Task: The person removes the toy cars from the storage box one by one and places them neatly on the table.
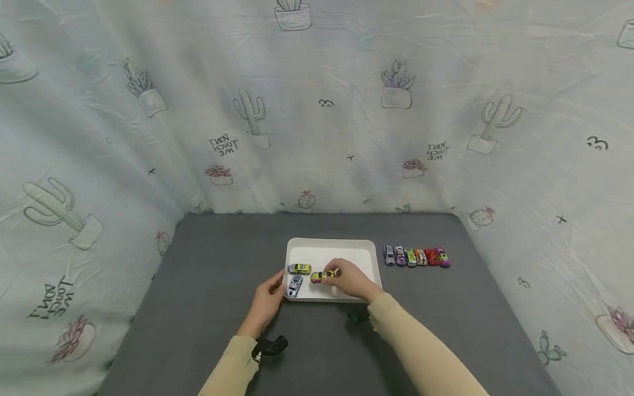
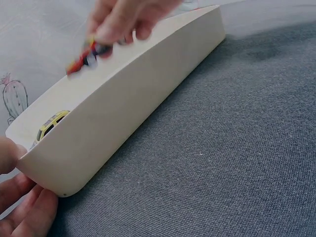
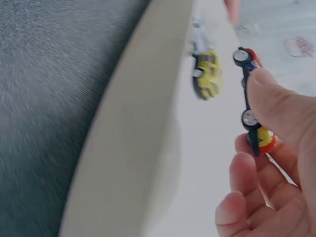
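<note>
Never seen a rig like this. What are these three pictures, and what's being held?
No machine: a person works bare-handed. The wide picture is shot from the head, with one close-up from each wrist. The right hand pinches a small red-and-yellow toy car above a shallow white rectangular tray; the left hand holds the tray's left side. In it sit a mostly yellow toy car and a silver-grey toy car. To its right, six multicoloured toy cars line up on the dark grey fabric-covered table.
</note>
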`<state>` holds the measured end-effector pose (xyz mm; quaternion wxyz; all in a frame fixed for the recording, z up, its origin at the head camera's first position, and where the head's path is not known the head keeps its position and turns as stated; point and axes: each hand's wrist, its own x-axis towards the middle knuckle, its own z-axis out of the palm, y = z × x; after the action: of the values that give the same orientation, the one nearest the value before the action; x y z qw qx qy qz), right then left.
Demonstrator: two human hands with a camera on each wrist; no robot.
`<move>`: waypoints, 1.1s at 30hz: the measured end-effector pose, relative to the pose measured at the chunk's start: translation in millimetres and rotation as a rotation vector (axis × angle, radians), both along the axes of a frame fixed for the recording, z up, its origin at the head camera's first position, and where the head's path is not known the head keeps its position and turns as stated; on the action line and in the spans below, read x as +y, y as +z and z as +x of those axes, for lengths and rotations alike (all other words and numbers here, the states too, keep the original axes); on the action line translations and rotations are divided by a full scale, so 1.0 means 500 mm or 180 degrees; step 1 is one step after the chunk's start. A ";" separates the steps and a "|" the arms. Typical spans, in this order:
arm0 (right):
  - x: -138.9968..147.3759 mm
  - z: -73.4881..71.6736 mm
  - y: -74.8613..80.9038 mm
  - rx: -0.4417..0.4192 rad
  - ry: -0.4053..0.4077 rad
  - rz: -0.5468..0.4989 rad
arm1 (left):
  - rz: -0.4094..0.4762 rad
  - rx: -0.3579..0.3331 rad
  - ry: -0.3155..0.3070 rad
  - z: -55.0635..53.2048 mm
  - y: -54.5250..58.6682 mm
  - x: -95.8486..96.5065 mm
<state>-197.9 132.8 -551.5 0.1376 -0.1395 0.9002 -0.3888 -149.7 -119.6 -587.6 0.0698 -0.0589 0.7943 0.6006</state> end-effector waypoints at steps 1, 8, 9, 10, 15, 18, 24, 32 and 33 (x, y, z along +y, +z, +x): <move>0.007 0.001 0.005 0.0054 -0.0053 -0.0031 | 0.0000 -0.0006 -0.0001 -0.001 -0.001 0.000; 0.059 0.011 0.033 0.0218 -0.0444 -0.0258 | 0.0035 -0.0024 0.0000 -0.002 -0.005 -0.001; 0.068 0.013 0.036 0.0243 -0.0490 -0.0268 | 0.0039 -0.0019 -0.0007 -0.002 -0.006 -0.002; 0.076 0.015 0.038 0.0260 -0.0532 -0.0277 | 0.0047 -0.0019 -0.0014 -0.003 -0.006 -0.002; 0.116 0.024 0.046 0.0415 -0.0740 -0.0325 | 0.0058 -0.0040 -0.0024 -0.003 -0.007 -0.003; 0.137 0.027 0.045 0.0488 -0.0882 -0.0371 | 0.0057 -0.0043 -0.0027 -0.003 -0.006 -0.003; 0.175 0.039 0.025 0.0486 -0.1297 -0.0540 | 0.0019 -0.0055 -0.0011 -0.001 0.000 -0.002; 0.221 0.048 -0.022 0.0644 -0.1863 -0.0657 | 0.0006 -0.0010 -0.0014 -0.003 0.001 -0.001; 0.226 0.050 -0.027 0.0627 -0.1914 -0.0665 | 0.0000 -0.0010 -0.0011 -0.003 0.001 -0.001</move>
<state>-173.1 245.8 -565.2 -0.0860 0.0822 0.8653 -0.4869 -151.0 -120.2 -587.2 0.0721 -0.0584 0.7943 0.6003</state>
